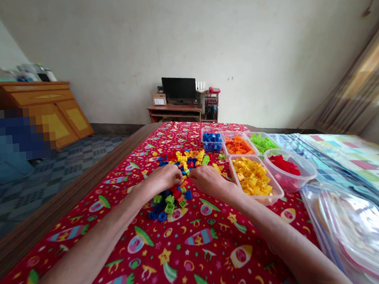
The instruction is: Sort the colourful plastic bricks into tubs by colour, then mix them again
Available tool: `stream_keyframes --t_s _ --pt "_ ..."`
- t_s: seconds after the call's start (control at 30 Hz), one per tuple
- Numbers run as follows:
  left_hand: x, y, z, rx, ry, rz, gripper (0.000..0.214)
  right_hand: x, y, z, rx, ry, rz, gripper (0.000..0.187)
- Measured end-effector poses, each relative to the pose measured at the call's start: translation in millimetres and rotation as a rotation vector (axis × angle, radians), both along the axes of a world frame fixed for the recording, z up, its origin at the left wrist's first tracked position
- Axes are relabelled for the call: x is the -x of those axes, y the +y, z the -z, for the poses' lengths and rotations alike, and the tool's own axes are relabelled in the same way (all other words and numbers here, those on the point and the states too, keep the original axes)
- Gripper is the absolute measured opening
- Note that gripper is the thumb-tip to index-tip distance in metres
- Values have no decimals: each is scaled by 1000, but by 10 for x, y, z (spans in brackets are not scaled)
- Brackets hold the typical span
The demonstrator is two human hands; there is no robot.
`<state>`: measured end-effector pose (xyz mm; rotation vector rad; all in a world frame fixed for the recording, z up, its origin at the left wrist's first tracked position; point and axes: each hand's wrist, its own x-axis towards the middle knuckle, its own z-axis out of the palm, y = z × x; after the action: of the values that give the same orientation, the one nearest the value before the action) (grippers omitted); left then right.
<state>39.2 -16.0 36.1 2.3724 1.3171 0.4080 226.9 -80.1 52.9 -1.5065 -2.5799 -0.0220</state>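
Both hands are over a loose pile of mixed building bricks (190,156) on a red patterned cloth (198,255). My left hand (170,176) is closed, its fingers curled down among the bricks on the pile's left side. Close by on the right, my right hand (206,179) is closed too, knuckles up. Whatever either one grips is hidden by the fingers. Green bricks (170,204) and blue ring-shaped pieces (161,216) lie on the near side of the pile. A few yellow bricks (218,169) sit just right of my right hand.
Clear plastic containers at the right hold sorted bricks: blue (212,142), orange (239,146), light green (263,143), yellow (253,176) and red (285,165). Nearer, plastic bags (357,229) lie stacked. A monitor (179,88) stands on a desk by the wall.
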Motion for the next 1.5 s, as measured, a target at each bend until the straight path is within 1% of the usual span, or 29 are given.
stream_keyframes --t_s 0.13,0.2,0.3,0.4,0.47,0.53,0.67,0.73,0.8,0.9,1.07,1.2,1.27,1.37,1.4,1.5 --pt "83 -8 -124 -22 116 -26 9 95 86 237 21 74 -246 22" --pt "77 -33 -147 -28 178 -31 10 103 136 332 37 98 -299 23" --pt "30 -79 -160 -31 271 1 11 79 173 383 62 122 -245 24" --pt "-3 -115 -184 -15 327 19 12 65 156 336 84 104 -182 25" --pt "-5 -128 -196 3 307 19 10 73 139 302 102 78 -153 26" --pt "0 -131 -193 26 258 16 8 82 139 307 107 76 -148 26" --pt "-5 -116 -151 64 210 16 5 46 199 448 48 132 -183 21" --pt "-14 -106 -134 36 185 43 7 6 224 527 1 177 -198 18" --pt "-19 -101 -132 1 162 64 7 -30 223 563 -43 225 -205 16" --pt "-20 -108 -153 -33 152 50 8 -51 183 519 -61 242 -210 15" --pt "-33 -139 -220 -77 105 -8 13 0 149 374 57 174 -183 19" --pt "-54 -161 -283 -78 99 -12 20 19 167 368 102 120 -191 22" --pt "-55 -167 -302 -7 57 22 22 0 164 399 64 130 -188 20" --pt "-32 -169 -311 137 39 111 24 -55 135 456 -74 133 -164 17" --pt "-21 -172 -311 147 64 145 23 -76 122 472 -127 117 -150 17" --pt "-8 -218 -316 106 205 250 21 -139 96 510 -295 68 -117 18"
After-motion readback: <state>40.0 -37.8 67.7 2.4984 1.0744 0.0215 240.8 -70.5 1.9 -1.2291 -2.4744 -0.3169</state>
